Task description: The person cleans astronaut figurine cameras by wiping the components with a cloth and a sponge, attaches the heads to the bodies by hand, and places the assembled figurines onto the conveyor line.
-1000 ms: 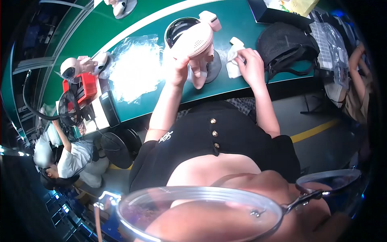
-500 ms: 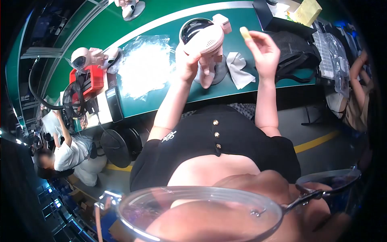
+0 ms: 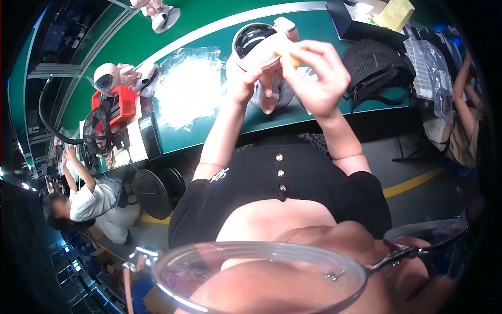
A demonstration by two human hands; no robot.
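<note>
A white astronaut figure (image 3: 267, 58) with a glossy black visor stands on the green bench in front of me. My left hand (image 3: 241, 83) grips it at the lower left side of the helmet. In a pinch of thumb and fingers, my right hand (image 3: 321, 76) has a small pale-yellow piece (image 3: 294, 59), pressed against or right beside the helmet's right side. Those fingers partly cover the piece, so I cannot tell its exact kind. Behind the right hand, a light grey cloth (image 3: 308, 76) shows only in part.
Clear plastic bags (image 3: 188, 89) lie left of the figure. Further left are another astronaut figure (image 3: 112, 76), a red bin (image 3: 127, 102) and a dark phone-like slab (image 3: 149, 133). At right sit a black mesh bag (image 3: 379, 68) and a black box (image 3: 361, 26). Co-workers (image 3: 94, 201) are on both sides.
My right hand has moved left and inward, bringing the yellow piece from open air to the figure's helmet. My left hand keeps its grip. The co-worker at left has raised their hands closer together.
</note>
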